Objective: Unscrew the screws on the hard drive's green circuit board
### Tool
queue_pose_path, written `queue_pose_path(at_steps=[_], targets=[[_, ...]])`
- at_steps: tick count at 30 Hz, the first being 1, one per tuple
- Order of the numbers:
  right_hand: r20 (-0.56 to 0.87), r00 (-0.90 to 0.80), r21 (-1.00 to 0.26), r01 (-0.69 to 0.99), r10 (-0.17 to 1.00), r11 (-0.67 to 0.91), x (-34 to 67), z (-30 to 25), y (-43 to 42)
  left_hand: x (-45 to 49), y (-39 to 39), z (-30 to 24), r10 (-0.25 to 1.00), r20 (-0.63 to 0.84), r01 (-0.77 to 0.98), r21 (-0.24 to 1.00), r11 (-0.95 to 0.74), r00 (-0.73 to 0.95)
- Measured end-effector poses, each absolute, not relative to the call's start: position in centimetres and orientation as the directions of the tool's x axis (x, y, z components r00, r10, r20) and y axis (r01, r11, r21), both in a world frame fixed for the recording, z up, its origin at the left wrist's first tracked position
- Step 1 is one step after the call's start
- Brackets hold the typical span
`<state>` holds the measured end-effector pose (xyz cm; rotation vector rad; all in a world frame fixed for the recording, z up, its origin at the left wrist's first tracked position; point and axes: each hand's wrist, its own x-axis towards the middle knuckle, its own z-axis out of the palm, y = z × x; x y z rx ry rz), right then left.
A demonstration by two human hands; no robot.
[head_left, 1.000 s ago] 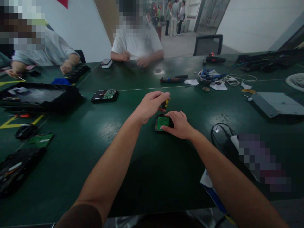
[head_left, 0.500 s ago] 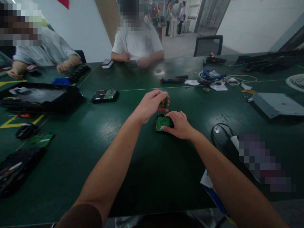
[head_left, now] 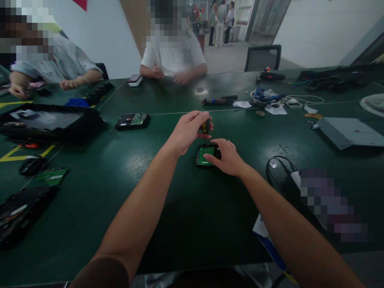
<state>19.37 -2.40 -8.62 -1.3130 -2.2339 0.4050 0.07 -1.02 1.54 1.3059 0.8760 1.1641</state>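
A hard drive (head_left: 204, 156) with a green circuit board facing up lies flat on the dark green table, in front of me. My left hand (head_left: 192, 130) is closed round the black and yellow handle of a screwdriver (head_left: 205, 127), held upright above the drive's far edge. The screwdriver's tip is too small to make out. From the right, my right hand (head_left: 226, 158) grips the hard drive, its thumb over the green board and its fingers along the far right side, covering part of the drive.
A second hard drive (head_left: 132, 121) lies left of centre. Further left are a black tray (head_left: 51, 124), a computer mouse (head_left: 32, 165) and a loose green board (head_left: 52, 176). A metal box (head_left: 351, 132) and cables (head_left: 295, 102) lie to the right. Two people sit across the table.
My left hand has shifted slightly up and left with the screwdriver. The fingers of my right hand have moved a little on the drive, which stays in place.
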Motion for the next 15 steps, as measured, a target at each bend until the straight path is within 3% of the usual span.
queue_pose_path(at_steps=[7,15], targets=[[0.578,-0.205,-0.493,0.683,0.790,0.538,18.9,-6.6,-3.2,1.4,-1.7,1.7,0.963,0.140,-0.153,0.983,-0.106,0.230],[0.603,-0.087,-0.553,0.670,0.793,0.495,19.0,-6.2,-4.1,2.3,-2.0,1.2,0.917,0.267,-0.121,0.963,-0.241,0.297]])
